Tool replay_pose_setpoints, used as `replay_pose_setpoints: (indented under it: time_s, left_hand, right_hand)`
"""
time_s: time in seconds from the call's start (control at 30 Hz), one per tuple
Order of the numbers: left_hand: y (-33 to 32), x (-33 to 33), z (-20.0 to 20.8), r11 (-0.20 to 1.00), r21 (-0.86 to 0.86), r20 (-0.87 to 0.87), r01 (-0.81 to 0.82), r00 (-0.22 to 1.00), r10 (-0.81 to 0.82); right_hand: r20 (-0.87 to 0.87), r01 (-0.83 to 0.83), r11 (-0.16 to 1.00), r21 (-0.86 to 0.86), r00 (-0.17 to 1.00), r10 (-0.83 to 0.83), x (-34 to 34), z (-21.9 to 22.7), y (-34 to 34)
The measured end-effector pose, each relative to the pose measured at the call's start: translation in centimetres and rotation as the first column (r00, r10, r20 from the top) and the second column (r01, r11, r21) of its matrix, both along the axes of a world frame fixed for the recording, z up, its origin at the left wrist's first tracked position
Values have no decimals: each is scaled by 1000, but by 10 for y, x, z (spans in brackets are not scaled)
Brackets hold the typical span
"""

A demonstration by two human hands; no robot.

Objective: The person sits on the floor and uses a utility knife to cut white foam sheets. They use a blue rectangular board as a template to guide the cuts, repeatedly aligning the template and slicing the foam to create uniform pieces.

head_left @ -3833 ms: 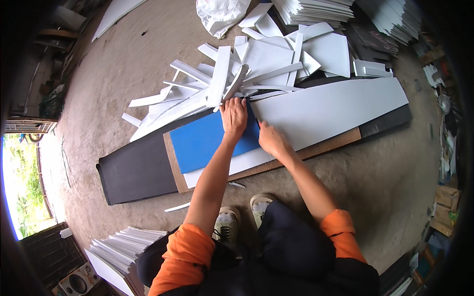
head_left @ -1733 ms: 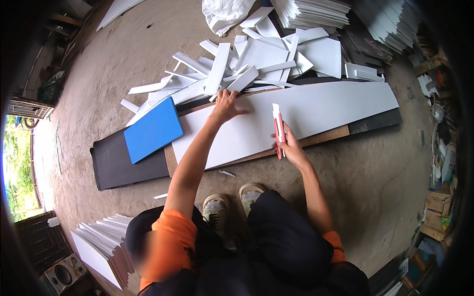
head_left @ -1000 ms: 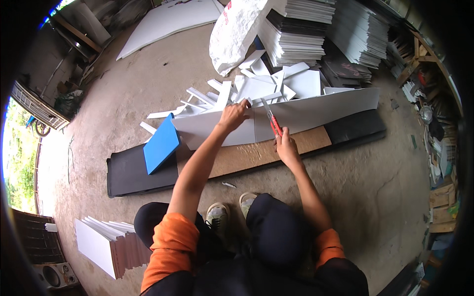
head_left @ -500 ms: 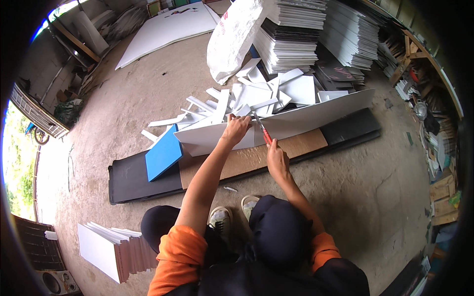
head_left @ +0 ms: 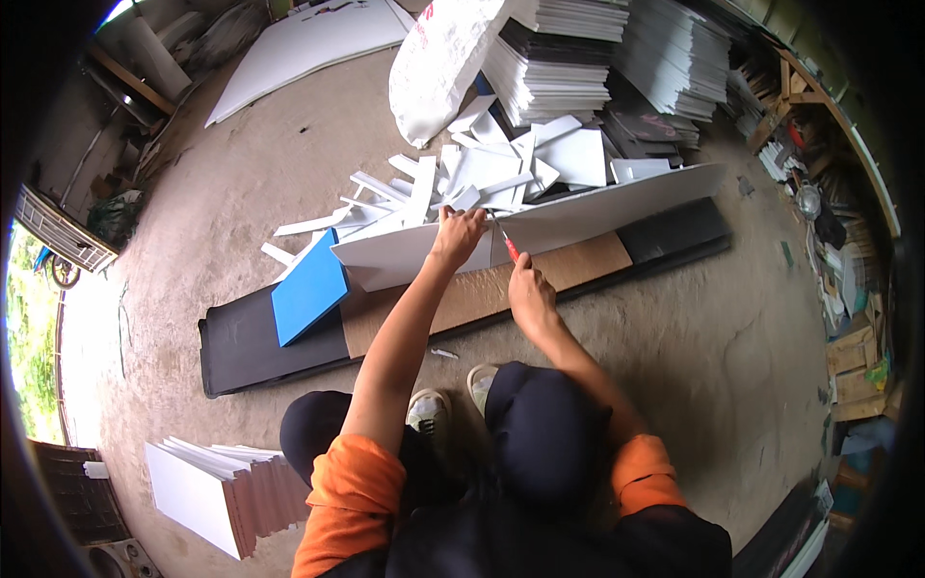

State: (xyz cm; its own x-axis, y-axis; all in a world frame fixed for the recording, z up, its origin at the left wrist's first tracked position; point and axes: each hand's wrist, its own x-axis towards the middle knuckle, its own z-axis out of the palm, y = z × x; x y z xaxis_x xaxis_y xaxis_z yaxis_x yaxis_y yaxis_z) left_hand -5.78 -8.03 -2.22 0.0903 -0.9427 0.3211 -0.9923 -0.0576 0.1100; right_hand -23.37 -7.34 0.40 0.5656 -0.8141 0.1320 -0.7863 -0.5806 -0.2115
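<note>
- The white board (head_left: 588,220) stands tilted on its long edge at the far side of the brown board (head_left: 434,313), a thin line running down its face between the two hands.
- The left hand (head_left: 461,234) is at the board's top edge, just left of that line, its fingers bent over the edge and seemingly pinching it (the thumb is hard to make out from here).
- The right hand (head_left: 531,292) is closed round the red handle of a cutter knife (head_left: 511,248); its blade points up toward the top edge, near the line, though whether it touches the board I cannot tell.
- The step in hand looks like a cut along that line, judged to be at its start; the next move calls for a firm left hold and a steady blade, with the left fingers out of its path.
- The brown board lies on long black sheets (head_left: 265,342), and a blue panel (head_left: 310,289) leans near the white board's left end.
- Beyond the white board lie jumbled white offcuts (head_left: 421,193), then a white sack (head_left: 429,72) and stacked sheets (head_left: 544,82).
</note>
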Motion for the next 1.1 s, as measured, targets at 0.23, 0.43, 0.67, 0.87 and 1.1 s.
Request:
replay_pose_setpoints:
  time_s: [0.23, 0.43, 0.67, 0.87, 1.1]
  left_hand:
    - [3, -4, -3, 1000, -3, -48, 8, 999, -8]
    - [10, -9, -1, 999, 22, 32, -35, 999, 34]
    - [10, -21, -1, 999, 10, -15, -36, 999, 37]
    - [2, -5, 7, 998, 40, -43, -55, 998, 56]
    - [-4, -6, 11, 996, 2, -60, -91, 994, 91]
  right_hand:
    - [22, -17, 961, 277, 1000, 11, 4, 34, -3]
    - [-69, 21, 960, 278, 998, -2, 17, 26, -11]
    - [-61, 42, 927, 372, 998, -21, 7, -58, -16]
    - [-199, 27, 926, 377, 979, 52, 17, -64, -17]
    - [-229, 58, 900, 432, 972, 48, 24, -82, -25]
